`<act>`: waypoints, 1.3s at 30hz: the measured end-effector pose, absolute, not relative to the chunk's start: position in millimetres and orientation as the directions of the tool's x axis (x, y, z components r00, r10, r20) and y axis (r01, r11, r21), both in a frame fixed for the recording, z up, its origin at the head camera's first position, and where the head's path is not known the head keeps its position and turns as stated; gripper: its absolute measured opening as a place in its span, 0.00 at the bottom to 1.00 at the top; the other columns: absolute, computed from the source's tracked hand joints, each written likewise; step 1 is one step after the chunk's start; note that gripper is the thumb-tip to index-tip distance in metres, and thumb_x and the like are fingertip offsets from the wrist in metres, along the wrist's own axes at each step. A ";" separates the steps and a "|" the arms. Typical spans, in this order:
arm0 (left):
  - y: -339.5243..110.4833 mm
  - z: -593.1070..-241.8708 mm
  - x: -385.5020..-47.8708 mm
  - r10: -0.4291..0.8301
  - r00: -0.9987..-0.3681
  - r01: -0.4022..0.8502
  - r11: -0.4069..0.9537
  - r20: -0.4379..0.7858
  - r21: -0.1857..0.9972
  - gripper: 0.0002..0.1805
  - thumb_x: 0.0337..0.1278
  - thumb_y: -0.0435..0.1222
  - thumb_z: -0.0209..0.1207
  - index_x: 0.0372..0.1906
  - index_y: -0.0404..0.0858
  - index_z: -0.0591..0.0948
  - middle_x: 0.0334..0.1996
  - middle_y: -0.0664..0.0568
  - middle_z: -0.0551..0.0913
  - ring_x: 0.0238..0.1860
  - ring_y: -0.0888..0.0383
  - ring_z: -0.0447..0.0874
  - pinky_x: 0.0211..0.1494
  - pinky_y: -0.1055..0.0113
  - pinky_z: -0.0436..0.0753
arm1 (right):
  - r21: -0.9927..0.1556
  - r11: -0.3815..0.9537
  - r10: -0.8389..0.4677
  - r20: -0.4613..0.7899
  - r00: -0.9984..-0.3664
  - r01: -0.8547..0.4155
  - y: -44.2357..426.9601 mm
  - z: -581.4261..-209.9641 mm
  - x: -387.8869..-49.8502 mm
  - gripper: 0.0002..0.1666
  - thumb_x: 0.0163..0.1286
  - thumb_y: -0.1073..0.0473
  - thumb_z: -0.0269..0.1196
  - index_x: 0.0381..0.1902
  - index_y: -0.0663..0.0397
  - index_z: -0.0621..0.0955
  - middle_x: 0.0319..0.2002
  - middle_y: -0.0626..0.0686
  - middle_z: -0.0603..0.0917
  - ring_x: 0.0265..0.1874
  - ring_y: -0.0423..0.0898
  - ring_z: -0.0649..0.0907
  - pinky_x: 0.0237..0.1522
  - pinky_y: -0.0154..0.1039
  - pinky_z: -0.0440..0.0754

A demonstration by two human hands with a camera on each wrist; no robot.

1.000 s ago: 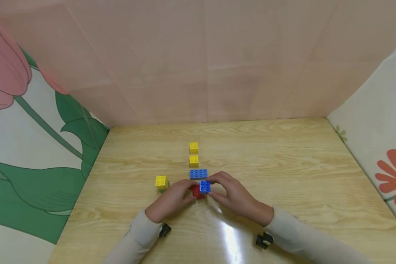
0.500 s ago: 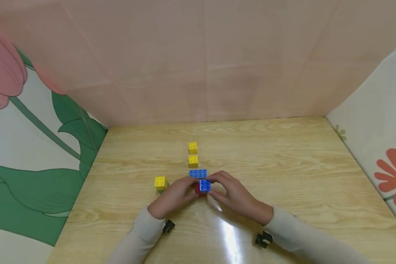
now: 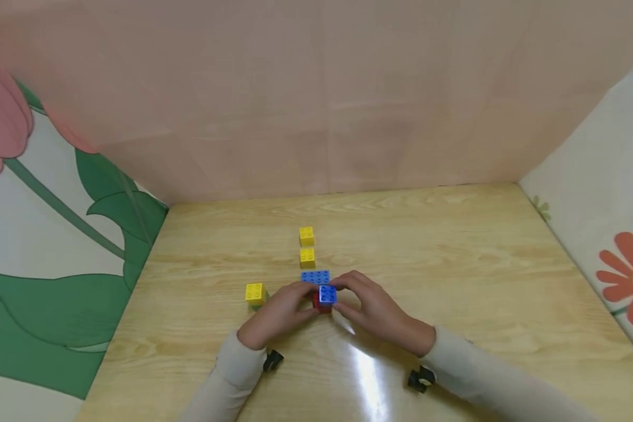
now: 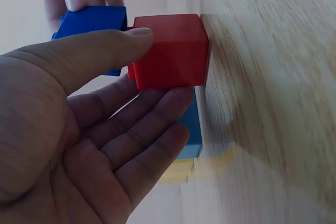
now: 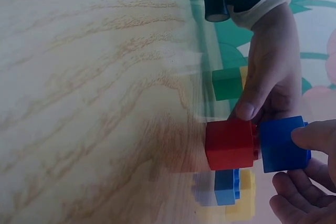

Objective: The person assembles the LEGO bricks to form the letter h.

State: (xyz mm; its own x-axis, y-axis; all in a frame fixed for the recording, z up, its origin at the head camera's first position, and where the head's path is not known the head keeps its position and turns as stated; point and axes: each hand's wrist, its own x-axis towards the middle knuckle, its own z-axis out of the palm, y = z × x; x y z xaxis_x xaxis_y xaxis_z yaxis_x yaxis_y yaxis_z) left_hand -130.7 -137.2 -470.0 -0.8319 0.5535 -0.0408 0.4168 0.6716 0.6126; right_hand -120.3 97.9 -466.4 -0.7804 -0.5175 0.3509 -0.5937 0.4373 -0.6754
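Observation:
My left hand (image 3: 279,315) holds a red toy building block (image 4: 176,59) on the table, its thumb on one side and fingers on the other. Directly above it, my right hand (image 3: 381,310) pinches a small blue block (image 3: 327,295) with four-stud top between thumb and fingers. In the right wrist view the red block's studs (image 5: 255,142) show in a narrow space under the blue block, so the two look close but not pressed fully together. From above, the blue block hides much of the red one.
Just behind the hands lies a longer blue block (image 3: 315,276). Two yellow blocks (image 3: 307,258) stand in line beyond it. Left of my left hand is a yellow block (image 3: 255,292) stacked on a green one (image 5: 224,83). Wall panels border the wooden table (image 3: 453,252).
My left hand and the red block have shifted slightly right, bringing the red block more squarely under the blue one. The right hand keeps its pinch nearly in place. The head view has tilted slightly.

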 end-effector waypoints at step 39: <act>-135.9 -475.9 -134.7 0.563 -0.825 0.428 0.668 -0.038 0.609 0.20 0.64 0.44 0.62 0.59 0.44 0.78 0.56 0.54 0.80 0.57 0.59 0.77 0.61 0.61 0.76 | -0.681 0.473 -0.539 0.277 -0.795 -0.559 92.5 -464.3 -124.6 0.23 0.64 0.58 0.69 0.56 0.49 0.78 0.52 0.44 0.80 0.52 0.41 0.80 0.53 0.41 0.80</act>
